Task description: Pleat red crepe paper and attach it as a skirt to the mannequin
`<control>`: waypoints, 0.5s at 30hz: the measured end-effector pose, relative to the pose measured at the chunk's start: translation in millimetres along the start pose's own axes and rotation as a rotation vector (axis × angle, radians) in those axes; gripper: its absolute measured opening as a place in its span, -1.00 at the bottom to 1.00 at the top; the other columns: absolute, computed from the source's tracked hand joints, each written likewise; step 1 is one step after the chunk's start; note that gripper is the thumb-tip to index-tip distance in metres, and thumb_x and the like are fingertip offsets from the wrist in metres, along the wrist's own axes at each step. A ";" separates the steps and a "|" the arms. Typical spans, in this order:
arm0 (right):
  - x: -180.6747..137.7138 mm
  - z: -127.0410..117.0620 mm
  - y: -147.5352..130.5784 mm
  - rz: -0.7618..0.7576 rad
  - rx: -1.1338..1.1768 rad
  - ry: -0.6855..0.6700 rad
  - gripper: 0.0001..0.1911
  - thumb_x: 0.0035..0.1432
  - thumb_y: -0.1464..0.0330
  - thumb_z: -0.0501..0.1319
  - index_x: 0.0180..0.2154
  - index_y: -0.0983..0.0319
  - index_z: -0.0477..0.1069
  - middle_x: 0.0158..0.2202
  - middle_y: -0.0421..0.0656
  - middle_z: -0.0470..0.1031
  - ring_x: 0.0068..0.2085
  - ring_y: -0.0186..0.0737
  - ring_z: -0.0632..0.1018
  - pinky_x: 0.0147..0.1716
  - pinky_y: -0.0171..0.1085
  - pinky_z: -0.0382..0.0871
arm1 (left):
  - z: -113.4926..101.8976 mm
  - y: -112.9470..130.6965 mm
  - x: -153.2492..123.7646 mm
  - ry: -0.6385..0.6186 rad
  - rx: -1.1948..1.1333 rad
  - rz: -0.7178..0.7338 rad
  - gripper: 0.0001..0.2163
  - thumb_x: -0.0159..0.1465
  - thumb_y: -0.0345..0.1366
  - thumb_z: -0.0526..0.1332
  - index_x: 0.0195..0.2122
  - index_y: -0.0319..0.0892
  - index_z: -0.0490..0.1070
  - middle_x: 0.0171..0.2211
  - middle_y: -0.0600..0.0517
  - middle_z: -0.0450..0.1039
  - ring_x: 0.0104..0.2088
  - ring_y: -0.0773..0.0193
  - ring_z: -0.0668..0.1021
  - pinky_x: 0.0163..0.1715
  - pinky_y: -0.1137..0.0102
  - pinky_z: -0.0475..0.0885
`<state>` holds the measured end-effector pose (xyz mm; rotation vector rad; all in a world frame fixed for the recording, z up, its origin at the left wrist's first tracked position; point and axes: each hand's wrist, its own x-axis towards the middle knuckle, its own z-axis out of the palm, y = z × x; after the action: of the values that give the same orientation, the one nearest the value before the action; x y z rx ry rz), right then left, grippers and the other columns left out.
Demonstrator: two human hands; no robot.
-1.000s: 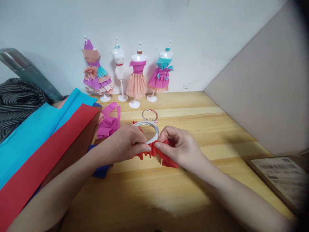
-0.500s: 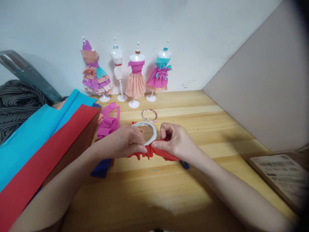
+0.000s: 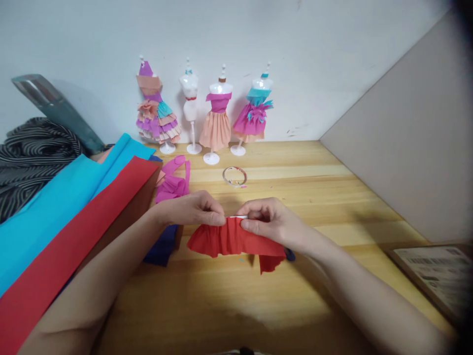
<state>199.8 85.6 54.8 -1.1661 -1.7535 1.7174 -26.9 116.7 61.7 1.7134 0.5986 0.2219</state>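
Over grainy wood, hands (image 3: 192, 209) (image 3: 271, 222) pinching pleated red crepe (image 3: 231, 241) — soft, ruffled

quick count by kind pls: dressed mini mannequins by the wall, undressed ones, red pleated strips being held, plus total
dressed mannequins: 3
undressed mannequin: 1
red pleated strip: 1
total: 5

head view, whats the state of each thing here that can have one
red pleated paper, gathered in pleats, held by its top edge
left hand, grip shut on the paper's top edge
right hand, grip shut on the same edge
bare mannequin, upright, undressed
dressed mannequins, upright, three in paper dresses
small ring, lying flat on the table
pink paper, folded, lying on the table
red sheet, spread out
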 end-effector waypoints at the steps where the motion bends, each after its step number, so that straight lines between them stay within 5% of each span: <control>1: 0.0 -0.4 -0.2 0.017 0.047 -0.015 -0.64 -0.01 0.12 0.35 -0.40 0.30 0.43 -0.60 -0.26 0.35 -0.61 -0.45 0.27 -0.61 -0.38 0.08 | -0.4 -0.3 -0.1 -0.013 -0.013 0.003 -0.59 0.22 0.00 0.18 -0.59 -0.22 0.25 -0.62 0.17 0.07 -0.55 0.42 0.16 -0.57 0.50 0.09; 4: 0.1 -0.7 0.0 0.040 0.159 -0.047 -0.58 -0.04 0.07 0.39 -0.41 0.31 0.44 -0.58 -0.24 0.40 -0.60 -0.45 0.33 -0.60 -0.40 0.14 | -0.5 -3.5 -1.8 -0.028 -0.020 -0.013 -0.51 0.20 0.12 0.16 -0.62 -0.20 0.19 -0.62 0.15 0.10 -0.54 0.41 0.19 -0.56 0.49 0.12; 9: 0.8 0.6 1.0 0.064 0.223 -0.056 -0.54 -0.07 0.02 0.41 -0.43 0.30 0.44 -0.59 -0.25 0.42 -0.63 -0.47 0.36 -0.63 -0.42 0.16 | 6.4 -18.4 -2.3 0.276 -0.128 -0.120 -0.48 0.08 0.24 0.23 -0.50 -0.21 0.40 -0.47 0.07 0.35 -0.38 0.32 0.38 -0.40 0.49 0.30; 13: 0.8 2.6 -1.4 0.096 0.153 -0.055 -0.51 -0.09 0.00 0.40 -0.42 0.31 0.45 -0.58 -0.21 0.44 -0.60 -0.43 0.38 -0.61 -0.40 0.19 | 11.3 -25.4 3.6 0.101 -0.365 -0.099 -0.31 0.09 0.39 0.03 -0.43 -0.26 0.47 -0.51 -0.01 0.43 -0.44 0.26 0.45 -0.38 0.38 0.38; 15: 0.9 3.8 -2.3 0.096 0.103 -0.059 -0.52 -0.09 0.01 0.39 -0.42 0.32 0.44 -0.59 -0.22 0.41 -0.60 -0.43 0.34 -0.61 -0.39 0.15 | 11.5 -22.3 5.3 0.079 -0.347 -0.053 -0.37 0.12 0.32 0.08 -0.45 -0.27 0.46 -0.52 0.00 0.41 -0.45 0.27 0.44 -0.38 0.39 0.35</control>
<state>195.7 84.3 56.2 -1.1828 -1.6457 1.8924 -23.1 112.2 36.8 1.3569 0.6239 0.3369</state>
